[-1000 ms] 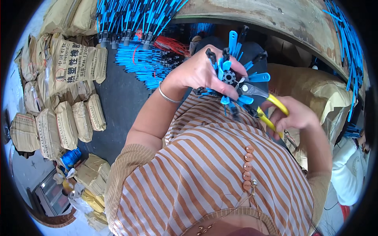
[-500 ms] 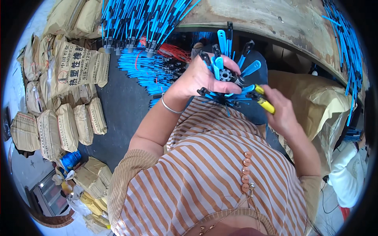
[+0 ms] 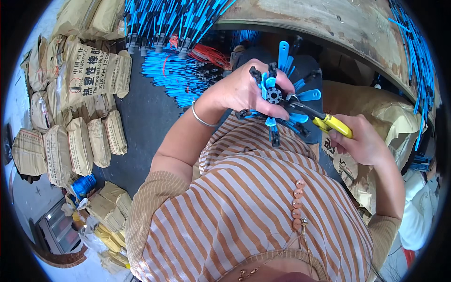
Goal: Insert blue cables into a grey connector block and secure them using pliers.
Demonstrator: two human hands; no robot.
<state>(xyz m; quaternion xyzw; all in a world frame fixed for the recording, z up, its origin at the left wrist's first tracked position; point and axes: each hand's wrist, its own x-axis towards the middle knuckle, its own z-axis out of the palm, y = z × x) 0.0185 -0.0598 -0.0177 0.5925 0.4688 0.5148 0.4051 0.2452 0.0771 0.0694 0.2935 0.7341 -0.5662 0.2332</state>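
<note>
My left hand is closed around a round assembly, a black notched hub with flat blue arms and black clips fanning out around it. Its thumb lies below the hub and the fingers curl over the top. My right hand grips pliers by their yellow handles. The dark jaws of the pliers reach to the right side of the hub, among the blue arms. Whether the jaws pinch a part there, I cannot tell.
A wooden table edge curves across the top, bearing bundles of blue rods with black ends. More blue rods lie below at left. Paper sacks are stacked on the left. A large brown sack stands at right.
My right hand has moved right and slightly down, turning the pliers so their jaws now show beside the hub. The assembly in my left hand has shifted a little right and turned.
</note>
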